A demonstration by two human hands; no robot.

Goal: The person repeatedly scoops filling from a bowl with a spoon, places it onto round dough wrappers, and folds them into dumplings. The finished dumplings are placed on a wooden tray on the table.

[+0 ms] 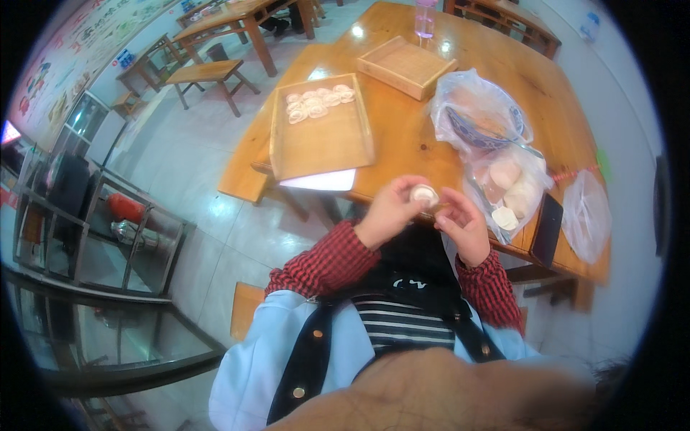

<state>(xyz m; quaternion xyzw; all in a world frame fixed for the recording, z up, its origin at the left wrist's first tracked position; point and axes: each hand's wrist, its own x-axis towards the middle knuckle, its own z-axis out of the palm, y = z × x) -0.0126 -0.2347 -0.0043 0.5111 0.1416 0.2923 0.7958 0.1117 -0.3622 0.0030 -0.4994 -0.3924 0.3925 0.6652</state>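
My left hand (392,209) grips a small round folded dumpling (423,195) of pale dough by its edge, just over the table's near edge. My right hand (464,225) is beside it, fingers bent and apart from the thumb, with the fingertips close to the dumpling. Whether they touch it is unclear. To the right, a clear plastic bag (488,175) holds pale dough pieces, with a stack of dough wrappers (505,218) at its near end. Behind it, a blue-and-white bowl (480,141) of orange-brown filling sits in plastic, a metal utensil across it.
A wooden tray (323,145) bears several finished dumplings (317,102) at its far end. Another wooden tray (408,64) and a pink bottle (425,21) stand farther back. A dark phone-like slab (546,230) and a plastic bag (586,218) lie right. A bench (207,73) is at left.
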